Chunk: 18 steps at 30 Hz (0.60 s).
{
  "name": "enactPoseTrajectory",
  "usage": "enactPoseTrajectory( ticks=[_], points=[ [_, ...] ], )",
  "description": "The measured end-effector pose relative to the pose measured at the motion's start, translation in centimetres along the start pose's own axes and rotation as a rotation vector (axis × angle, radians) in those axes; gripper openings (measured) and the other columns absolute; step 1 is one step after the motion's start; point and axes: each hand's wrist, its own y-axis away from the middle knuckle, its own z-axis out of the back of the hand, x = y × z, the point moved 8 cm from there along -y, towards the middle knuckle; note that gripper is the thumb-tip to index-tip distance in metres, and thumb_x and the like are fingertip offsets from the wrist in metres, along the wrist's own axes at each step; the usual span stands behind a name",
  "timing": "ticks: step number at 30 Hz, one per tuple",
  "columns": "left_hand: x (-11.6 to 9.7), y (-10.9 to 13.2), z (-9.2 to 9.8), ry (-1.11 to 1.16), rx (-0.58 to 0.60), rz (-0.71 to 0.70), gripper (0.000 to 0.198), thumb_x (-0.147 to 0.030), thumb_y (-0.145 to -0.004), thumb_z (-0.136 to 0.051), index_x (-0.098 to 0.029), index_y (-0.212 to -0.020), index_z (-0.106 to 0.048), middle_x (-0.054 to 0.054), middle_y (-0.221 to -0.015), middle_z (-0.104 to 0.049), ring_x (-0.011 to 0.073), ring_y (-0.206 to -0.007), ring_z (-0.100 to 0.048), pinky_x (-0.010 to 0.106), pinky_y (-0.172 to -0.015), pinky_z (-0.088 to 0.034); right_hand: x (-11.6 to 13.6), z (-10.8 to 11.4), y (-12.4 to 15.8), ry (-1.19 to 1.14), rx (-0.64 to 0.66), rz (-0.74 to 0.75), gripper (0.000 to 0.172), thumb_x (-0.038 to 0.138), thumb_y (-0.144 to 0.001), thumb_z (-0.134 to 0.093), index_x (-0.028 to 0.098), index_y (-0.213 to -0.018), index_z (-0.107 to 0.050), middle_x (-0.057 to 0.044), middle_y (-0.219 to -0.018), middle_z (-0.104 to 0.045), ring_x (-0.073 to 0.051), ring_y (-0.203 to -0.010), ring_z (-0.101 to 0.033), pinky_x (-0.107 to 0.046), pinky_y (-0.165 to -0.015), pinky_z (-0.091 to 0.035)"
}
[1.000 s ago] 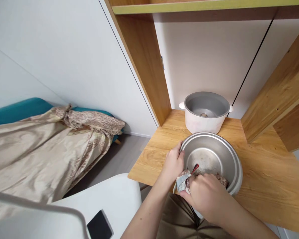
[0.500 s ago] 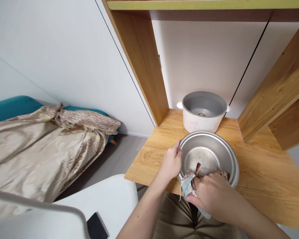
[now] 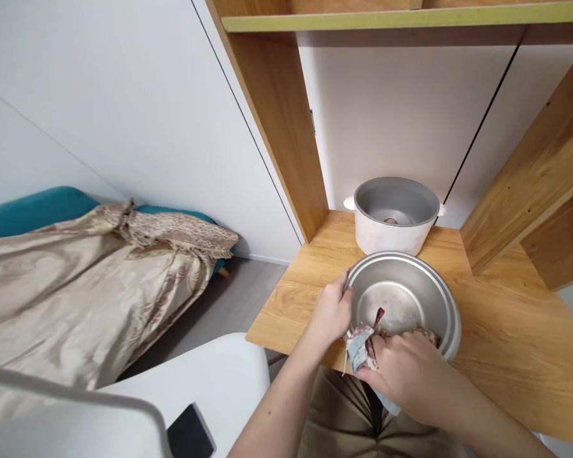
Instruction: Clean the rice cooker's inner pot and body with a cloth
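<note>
The right hand [image 3: 405, 372], its grip closed on a bunched patterned cloth [image 3: 360, 350], is at the near rim of a metal bowl [image 3: 437, 305]. The cloth lies partly inside the bowl and partly over this rim; because it is crumpled, its long axis cannot be told. A red-and-black strip [image 3: 379, 317] beside it points away from the person, slightly to the right. The left hand [image 3: 333, 308] is clamped on the bowl's left rim. The bowl is round, without one long axis, and its opening faces upward, above the worktop [image 3: 506, 343]. Just behind, a white pot [image 3: 386, 238] stands upright, handles pointing left and right.
</note>
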Motion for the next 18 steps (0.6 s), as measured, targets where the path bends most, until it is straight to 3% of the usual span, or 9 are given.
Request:
enactPoseTrajectory(
  ticks=[7, 18],
  points=[
    [-0.5, -0.2, 0.1, 0.077, 0.026, -0.034, 0.046, -0.020, -0.089, -0.050, -0.018, -0.133, -0.067, 0.010, -0.131, -0.073, 0.0269, -0.124, -0.067, 0.040, -0.110, -0.048, -1.3, 0.4, 1.0, -0.049, 0.092, 0.064, 0.034, 0.052, -0.100, -0.061, 0.020, -0.103, -0.073, -0.005, -0.089, -0.079, -0.026, -0.080, -0.074, -0.031, -0.066, -0.043],
    [-0.7, -0.8, -0.6, 0.079, 0.006, -0.048, 0.045, -0.019, -0.090, -0.047, -0.020, -0.129, -0.069, 0.007, -0.136, -0.071, 0.0259, -0.125, -0.066, 0.040, -0.112, -0.048, 1.2, 0.7, -1.2, -0.024, 0.069, -0.061, 0.027, 0.040, -0.102, -0.058, 0.019, -0.091, -0.071, -0.008, -0.077, -0.078, -0.025, -0.070, -0.076, -0.030, -0.059, -0.045]
  ],
)
